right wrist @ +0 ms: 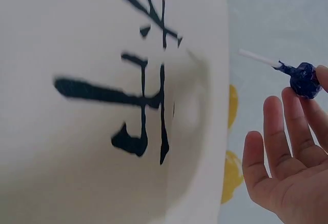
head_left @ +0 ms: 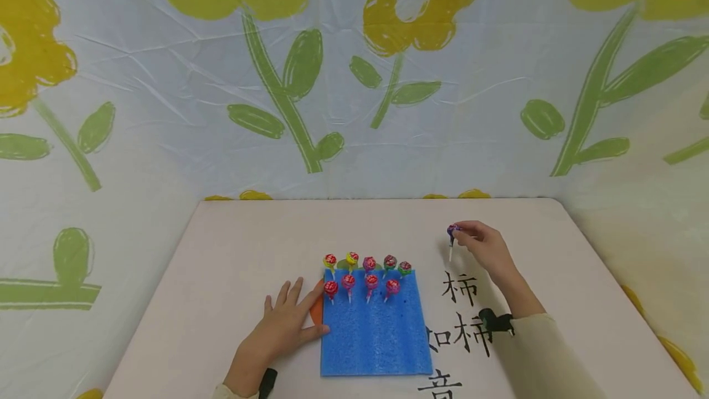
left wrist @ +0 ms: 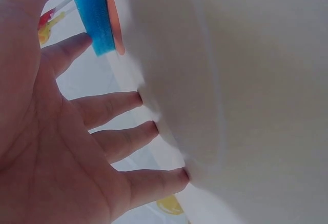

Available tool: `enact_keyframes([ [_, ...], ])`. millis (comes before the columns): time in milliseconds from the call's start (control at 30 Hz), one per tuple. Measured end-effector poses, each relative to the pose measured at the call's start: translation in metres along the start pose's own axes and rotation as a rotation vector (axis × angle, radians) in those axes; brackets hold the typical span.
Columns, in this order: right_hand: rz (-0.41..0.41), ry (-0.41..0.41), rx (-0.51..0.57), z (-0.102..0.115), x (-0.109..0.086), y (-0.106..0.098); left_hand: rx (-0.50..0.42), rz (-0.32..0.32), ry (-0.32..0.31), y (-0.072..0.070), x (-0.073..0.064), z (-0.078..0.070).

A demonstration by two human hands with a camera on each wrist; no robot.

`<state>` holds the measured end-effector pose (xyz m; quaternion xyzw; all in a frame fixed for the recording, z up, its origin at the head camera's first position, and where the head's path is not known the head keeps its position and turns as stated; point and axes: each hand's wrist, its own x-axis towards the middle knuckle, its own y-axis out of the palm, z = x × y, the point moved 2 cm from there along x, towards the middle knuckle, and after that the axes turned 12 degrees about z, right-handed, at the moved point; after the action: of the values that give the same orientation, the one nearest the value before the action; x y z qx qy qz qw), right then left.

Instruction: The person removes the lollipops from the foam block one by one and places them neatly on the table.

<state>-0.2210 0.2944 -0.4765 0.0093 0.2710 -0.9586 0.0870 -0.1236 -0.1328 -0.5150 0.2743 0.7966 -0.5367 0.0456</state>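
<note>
My right hand pinches a dark blue wrapped lollipop by its head, the white stick pointing down over the table in the head view. My left hand lies with fingers spread at the left edge of a blue foam block; its thumb and index finger are right at that edge. In the left wrist view the fingertips rest on the table. Several lollipops in red, pink, yellow, purple and green wrappers stand in two rows along the foam's far part, sticks down.
The pale table bears black written characters right of the foam. An orange shape shows from under the foam's left edge. A cloth with yellow flowers hangs behind and at the sides.
</note>
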Motion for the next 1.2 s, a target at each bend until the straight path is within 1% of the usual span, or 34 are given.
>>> enact_keyframes([
  [100,0.021,0.009,-0.016,-0.004,0.012,-0.002,-0.001,0.004,-0.003,0.0,0.0,0.0],
  [200,0.042,0.036,-0.023,-0.01,0.024,-0.002,-0.005,0.004,-0.004,-0.001,0.0,0.001],
  [333,0.062,0.106,-0.011,-0.018,0.036,0.0,-0.005,0.004,-0.003,-0.001,0.001,0.001],
  [433,0.074,0.157,-0.002,-0.023,0.042,0.002,-0.001,0.001,-0.002,0.0,0.001,0.001],
  [633,0.096,0.209,-0.038,-0.024,0.046,0.005,-0.01,-0.004,-0.001,0.0,0.001,0.001],
  [767,0.096,0.237,-0.053,-0.025,0.047,0.006,-0.02,-0.005,-0.001,0.001,0.0,0.001],
  [1200,0.107,0.256,-0.079,-0.03,0.048,0.008,-0.031,-0.006,0.007,0.001,-0.001,0.001],
])
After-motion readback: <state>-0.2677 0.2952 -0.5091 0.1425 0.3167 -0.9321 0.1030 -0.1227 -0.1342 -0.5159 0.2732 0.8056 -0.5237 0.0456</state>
